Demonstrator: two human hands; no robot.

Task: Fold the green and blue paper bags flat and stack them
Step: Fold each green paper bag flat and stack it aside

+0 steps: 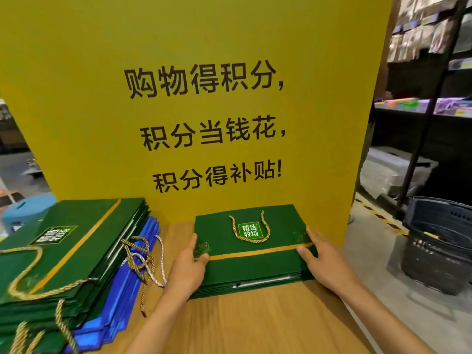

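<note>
On the wooden table (255,325), your left hand (190,264) and right hand (323,264) press straight-fingered against the two ends of the flat stack of green bags (252,267), thumbs resting on top by its gold stripe (a rope handle lies across the logo). At your left, a larger pile of green bags (71,251) overlies blue bags (127,290), cords tangled. Behind stands a yellow sign (204,47); black baskets (439,246) sit on the floor at right.
</note>
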